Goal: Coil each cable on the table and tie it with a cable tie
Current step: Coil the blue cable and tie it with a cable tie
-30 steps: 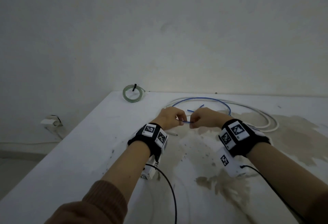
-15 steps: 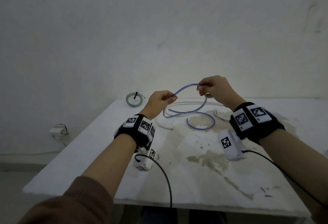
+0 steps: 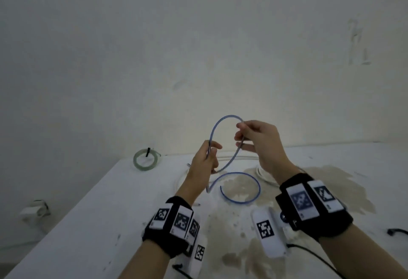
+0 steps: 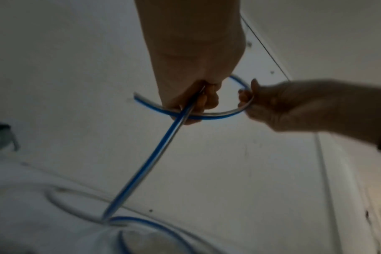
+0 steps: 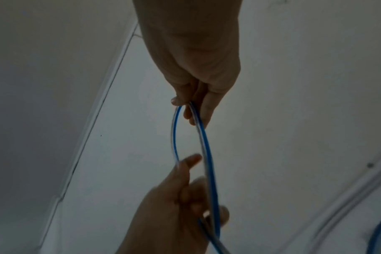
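Observation:
A thin blue cable (image 3: 215,126) arches in the air between my two hands, above the white table (image 3: 92,212). My left hand (image 3: 204,161) grips it where two strands cross; the left wrist view shows its fingers (image 4: 203,101) curled round the blue cable (image 4: 154,151). My right hand (image 3: 256,139) pinches the top right of the loop, and its fingertips (image 5: 191,110) close on the blue cable (image 5: 207,146) in the right wrist view. The cable's free end curls on the table (image 3: 247,197).
A green coil (image 3: 146,160) tied with a black cable tie lies at the table's far left corner. A white cable (image 3: 262,173) lies in loops behind my hands. A black cable tie (image 3: 397,231) lies near the right edge. Brown stains mark the tabletop.
Both hands rose from the table with the blue cable. They have bent it into a round loop, and the left hand now holds the crossing lower than the right hand.

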